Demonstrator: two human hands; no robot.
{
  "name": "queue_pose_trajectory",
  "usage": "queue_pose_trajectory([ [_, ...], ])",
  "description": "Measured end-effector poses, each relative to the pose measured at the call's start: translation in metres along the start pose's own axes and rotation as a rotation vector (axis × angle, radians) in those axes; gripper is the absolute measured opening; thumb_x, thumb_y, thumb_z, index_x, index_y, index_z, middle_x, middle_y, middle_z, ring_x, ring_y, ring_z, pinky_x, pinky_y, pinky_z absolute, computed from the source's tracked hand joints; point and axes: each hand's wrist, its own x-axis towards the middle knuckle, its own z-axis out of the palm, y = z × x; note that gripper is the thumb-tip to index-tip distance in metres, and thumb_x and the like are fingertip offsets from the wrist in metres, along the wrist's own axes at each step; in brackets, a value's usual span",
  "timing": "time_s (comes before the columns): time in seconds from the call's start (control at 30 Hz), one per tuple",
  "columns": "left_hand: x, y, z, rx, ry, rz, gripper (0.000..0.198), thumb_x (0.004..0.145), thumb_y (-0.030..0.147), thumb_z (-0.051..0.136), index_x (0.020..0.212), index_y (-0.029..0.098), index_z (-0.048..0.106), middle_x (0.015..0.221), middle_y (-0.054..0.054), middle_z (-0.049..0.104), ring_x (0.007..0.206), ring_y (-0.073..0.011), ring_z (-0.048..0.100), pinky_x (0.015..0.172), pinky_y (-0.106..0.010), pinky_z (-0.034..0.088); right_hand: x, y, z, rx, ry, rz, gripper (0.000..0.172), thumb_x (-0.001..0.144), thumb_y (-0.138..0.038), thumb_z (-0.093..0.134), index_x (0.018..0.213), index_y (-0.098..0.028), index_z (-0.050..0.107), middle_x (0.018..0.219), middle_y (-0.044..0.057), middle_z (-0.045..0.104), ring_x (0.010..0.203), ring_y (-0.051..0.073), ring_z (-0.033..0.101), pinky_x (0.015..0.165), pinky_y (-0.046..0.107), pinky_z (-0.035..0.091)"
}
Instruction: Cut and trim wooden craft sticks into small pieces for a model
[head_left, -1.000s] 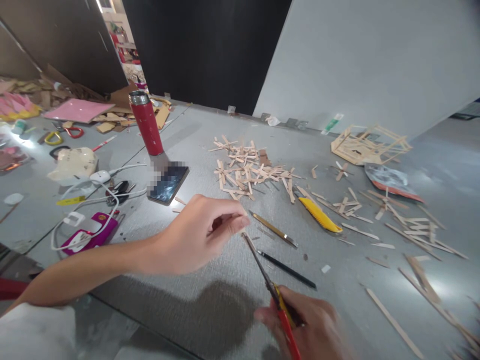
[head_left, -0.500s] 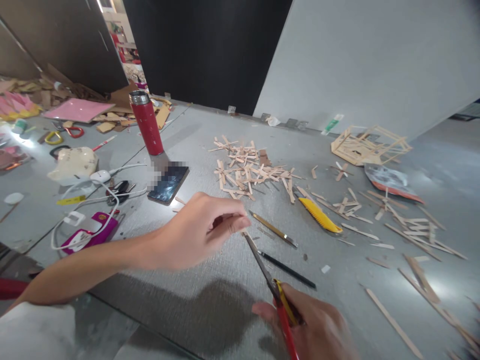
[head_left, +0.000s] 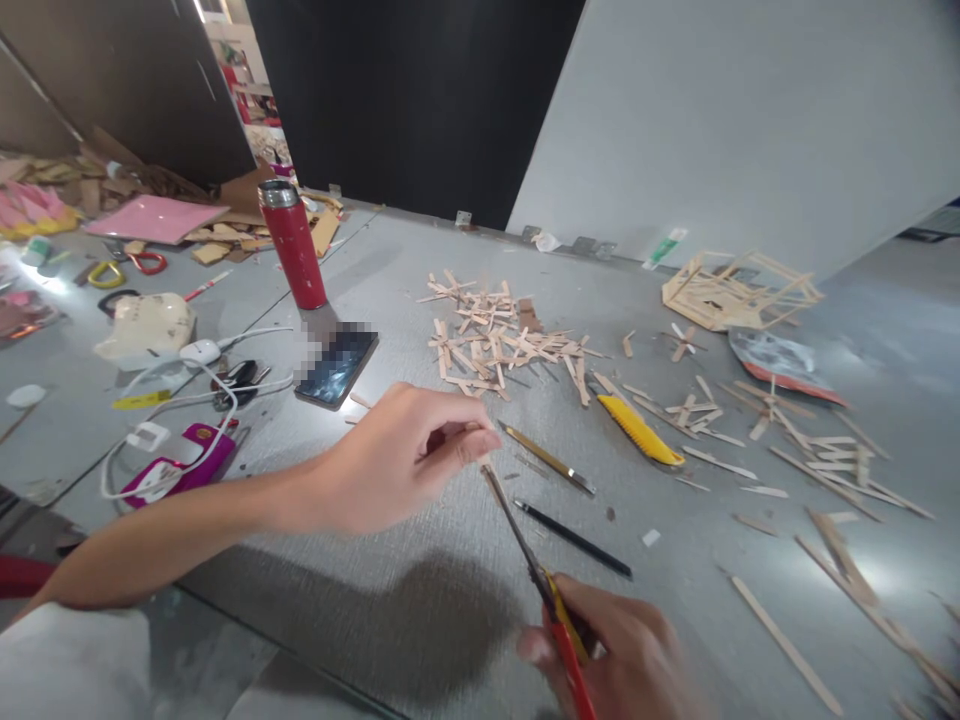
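Note:
My left hand (head_left: 401, 455) is raised above the grey table, thumb and fingertips pinched on a small pale piece of wooden stick (head_left: 485, 461). Most of that piece is hidden by the fingers. In my right hand (head_left: 619, 655), lower right, are scissors (head_left: 531, 565) with red and yellow handles. Their dark blades point up and left, with the tips right at the piece; whether they touch it I cannot tell. Beyond the blades lie a gold craft knife (head_left: 547, 456) and a black pen-like tool (head_left: 574, 538). A yellow box cutter (head_left: 640, 430) rests farther right.
Short wooden sticks (head_left: 499, 335) lie heaped behind my hands, with more scattered at right. A stick-built frame (head_left: 739, 292) stands at the back right. At left are a red bottle (head_left: 294, 250), a phone (head_left: 337, 370), white cables and a purple object (head_left: 202, 470).
The scissors have shifted slightly and their blades look closer together. My right hand has moved a little; my left hand has hardly moved.

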Motion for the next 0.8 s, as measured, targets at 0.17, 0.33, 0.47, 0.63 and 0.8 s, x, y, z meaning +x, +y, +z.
queue_pose_trajectory([
  [0.17, 0.0, 0.002, 0.0, -0.026, 0.012, -0.025, 0.034, 0.103, 0.024, 0.049, 0.07, 0.017, 0.052, 0.051, 0.008, 0.044, 0.046, -0.0064, 0.038, 0.05, -0.021, 0.028, 0.0, 0.001, 0.001, 0.013, -0.001, -0.021, 0.054, 0.096, -0.057, 0.061, 0.059, -0.021, 0.05, 0.05, -0.004, 0.05, 0.044, 0.009, 0.045, 0.043, 0.021, 0.036],
  [0.33, 0.001, 0.004, -0.003, -0.052, 0.013, -0.046, 0.033, 0.102, 0.023, 0.05, 0.069, 0.017, 0.052, 0.05, 0.008, 0.043, 0.045, -0.0064, 0.039, 0.05, -0.022, 0.028, 0.001, 0.004, 0.006, 0.024, 0.04, -0.067, 0.058, 0.096, -0.062, 0.058, 0.058, -0.02, 0.047, 0.05, -0.006, 0.042, 0.044, 0.008, 0.036, 0.041, 0.022, 0.032],
  [0.47, 0.001, 0.004, -0.005, -0.08, -0.012, -0.057, 0.034, 0.101, 0.024, 0.05, 0.068, 0.017, 0.051, 0.05, 0.008, 0.045, 0.045, -0.0065, 0.041, 0.049, -0.021, 0.028, 0.0, 0.004, 0.011, 0.025, 0.082, -0.108, 0.06, 0.098, -0.065, 0.053, 0.057, -0.021, 0.047, 0.049, -0.006, 0.04, 0.043, 0.008, 0.032, 0.04, 0.023, 0.03],
  [0.63, 0.0, 0.007, -0.006, -0.133, -0.05, -0.097, 0.034, 0.102, 0.025, 0.051, 0.069, 0.017, 0.052, 0.05, 0.008, 0.047, 0.045, -0.0059, 0.04, 0.049, -0.02, 0.029, -0.003, 0.005, 0.013, 0.086, 0.08, -0.146, 0.055, 0.1, -0.058, 0.054, 0.059, -0.021, 0.048, 0.048, -0.006, 0.044, 0.04, 0.008, 0.034, 0.04, 0.022, 0.031],
  [0.8, 0.001, 0.009, -0.007, -0.209, -0.074, -0.14, 0.03, 0.101, 0.022, 0.053, 0.071, 0.017, 0.054, 0.049, 0.008, 0.046, 0.045, -0.0063, 0.041, 0.048, -0.018, 0.031, -0.004, 0.009, 0.012, 0.169, -0.012, -0.102, 0.044, 0.1, -0.044, 0.057, 0.063, -0.021, 0.058, 0.049, -0.005, 0.049, 0.042, 0.009, 0.039, 0.043, 0.022, 0.034],
])
